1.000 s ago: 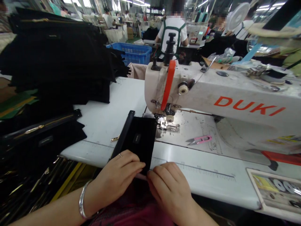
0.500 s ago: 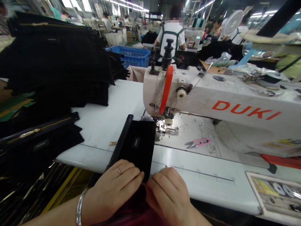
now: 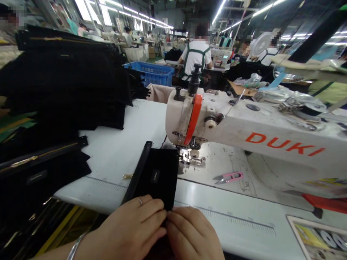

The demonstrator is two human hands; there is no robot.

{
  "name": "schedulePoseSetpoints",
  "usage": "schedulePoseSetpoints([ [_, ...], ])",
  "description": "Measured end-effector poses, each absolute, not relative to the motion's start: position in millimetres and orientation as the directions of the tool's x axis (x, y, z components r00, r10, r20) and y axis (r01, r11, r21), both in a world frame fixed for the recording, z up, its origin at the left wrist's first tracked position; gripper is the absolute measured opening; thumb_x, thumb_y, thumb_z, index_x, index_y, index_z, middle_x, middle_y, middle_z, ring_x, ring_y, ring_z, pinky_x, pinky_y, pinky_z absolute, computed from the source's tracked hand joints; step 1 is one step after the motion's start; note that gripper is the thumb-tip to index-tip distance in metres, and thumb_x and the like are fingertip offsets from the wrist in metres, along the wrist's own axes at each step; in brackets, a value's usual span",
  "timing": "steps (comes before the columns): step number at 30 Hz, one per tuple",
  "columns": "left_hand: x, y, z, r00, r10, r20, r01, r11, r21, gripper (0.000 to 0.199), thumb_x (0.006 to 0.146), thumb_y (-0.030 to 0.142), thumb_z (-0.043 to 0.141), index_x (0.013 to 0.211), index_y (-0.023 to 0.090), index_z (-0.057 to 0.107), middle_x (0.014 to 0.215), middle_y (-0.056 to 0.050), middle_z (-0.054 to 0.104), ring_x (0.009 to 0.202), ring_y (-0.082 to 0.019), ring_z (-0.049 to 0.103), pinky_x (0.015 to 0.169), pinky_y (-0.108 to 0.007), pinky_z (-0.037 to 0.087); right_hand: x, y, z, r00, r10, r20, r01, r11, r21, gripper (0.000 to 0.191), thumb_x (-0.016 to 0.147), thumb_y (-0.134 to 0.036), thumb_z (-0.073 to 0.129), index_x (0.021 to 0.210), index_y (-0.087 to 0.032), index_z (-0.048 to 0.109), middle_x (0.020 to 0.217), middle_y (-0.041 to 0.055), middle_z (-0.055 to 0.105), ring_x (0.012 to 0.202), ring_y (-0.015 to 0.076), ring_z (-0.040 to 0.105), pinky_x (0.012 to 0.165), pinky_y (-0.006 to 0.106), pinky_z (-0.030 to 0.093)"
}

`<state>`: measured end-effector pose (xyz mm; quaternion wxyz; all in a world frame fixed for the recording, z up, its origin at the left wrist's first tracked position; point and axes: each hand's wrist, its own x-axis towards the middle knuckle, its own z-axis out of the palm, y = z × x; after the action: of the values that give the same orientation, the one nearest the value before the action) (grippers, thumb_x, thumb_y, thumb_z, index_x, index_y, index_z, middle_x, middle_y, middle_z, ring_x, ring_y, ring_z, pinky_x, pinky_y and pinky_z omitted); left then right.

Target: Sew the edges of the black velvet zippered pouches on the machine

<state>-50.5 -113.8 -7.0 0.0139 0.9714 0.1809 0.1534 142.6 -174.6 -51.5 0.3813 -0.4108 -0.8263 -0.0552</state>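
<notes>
A black fabric pouch piece with a small label lies on the sewing table, its far right corner beside the presser foot of the white sewing machine. A gold zipper pull sticks out at its left edge. My left hand, with a ring and a bracelet, grips the near end of the pouch piece. Close against it, my right hand pinches the near right corner. The fingertips of both hands meet there, and the fabric under them is partly hidden.
Pink thread snips lie on the machine bed. Tall stacks of black pouch pieces stand at the left, with more at the lower left. A blue basket is behind the table. A person in a white shirt sits beyond.
The view has tilted up a little, so the table sits lower in the picture. My hands remain on the near end of the pouch piece, the right one now closer to the left.
</notes>
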Motion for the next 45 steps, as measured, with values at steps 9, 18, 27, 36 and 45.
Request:
schedulePoseSetpoints([
  [9, -55.5, -89.9, -17.7, 0.898, 0.336, 0.285, 0.262, -0.927, 0.269, 0.022, 0.096, 0.015, 0.048, 0.113, 0.014, 0.064, 0.113, -0.007, 0.068, 0.102, -0.022, 0.058, 0.097, -0.038, 0.046, 146.2, -155.2, -45.6, -0.399, 0.608, 0.687, 0.729, 0.664, -0.164, 0.023, 0.097, -0.008, 0.048, 0.093, -0.016, 0.070, 0.094, 0.0040, 0.076, 0.087, 0.0171, 0.071, 0.073, 0.029, 0.059],
  [18, -56.3, -54.2, -25.1, 0.912, 0.262, 0.316, 0.149, -0.929, 0.340, 0.028, 0.097, 0.009, 0.043, 0.118, 0.013, 0.060, 0.115, -0.009, 0.067, 0.105, -0.020, 0.059, 0.097, -0.034, 0.047, 163.5, -138.4, -38.9, -0.461, 0.673, 0.579, 0.711, 0.670, -0.214, 0.028, 0.100, -0.014, 0.042, 0.107, -0.012, 0.069, 0.110, 0.0085, 0.073, 0.098, 0.0215, 0.068, 0.079, 0.034, 0.058],
  [27, -41.0, -17.8, -25.9, 0.914, 0.249, 0.321, 0.161, -0.948, 0.275, 0.024, 0.098, 0.012, 0.045, 0.111, 0.015, 0.065, 0.111, -0.007, 0.070, 0.103, -0.018, 0.061, 0.096, -0.033, 0.050, 170.1, -115.1, -31.1, -0.450, 0.745, 0.492, 0.740, 0.619, -0.262, 0.017, 0.095, -0.016, 0.055, 0.105, -0.015, 0.069, 0.107, 0.0072, 0.073, 0.092, 0.0210, 0.068, 0.080, 0.037, 0.058],
  [36, -28.0, 17.9, -35.8, 0.918, 0.222, 0.327, 0.156, -0.964, 0.218, 0.022, 0.098, 0.012, 0.047, 0.112, 0.013, 0.065, 0.115, -0.006, 0.069, 0.110, -0.018, 0.059, 0.102, -0.034, 0.046, 184.4, -86.8, -28.3, -0.476, 0.763, 0.437, 0.747, 0.614, -0.257, 0.027, 0.086, -0.013, 0.062, 0.112, -0.012, 0.068, 0.114, 0.0087, 0.071, 0.096, 0.0256, 0.067, 0.085, 0.044, 0.060],
  [45, -13.1, 48.4, -31.3, 0.909, 0.252, 0.333, 0.195, -0.961, 0.195, 0.020, 0.099, 0.016, 0.049, 0.102, 0.016, 0.069, 0.107, -0.004, 0.071, 0.101, -0.017, 0.062, 0.096, -0.031, 0.047, 186.6, -79.6, -41.7, -0.418, 0.803, 0.426, 0.792, 0.551, -0.261, 0.033, 0.089, -0.015, 0.057, 0.121, -0.010, 0.064, 0.123, 0.0126, 0.067, 0.106, 0.0278, 0.064, 0.094, 0.046, 0.056],
])
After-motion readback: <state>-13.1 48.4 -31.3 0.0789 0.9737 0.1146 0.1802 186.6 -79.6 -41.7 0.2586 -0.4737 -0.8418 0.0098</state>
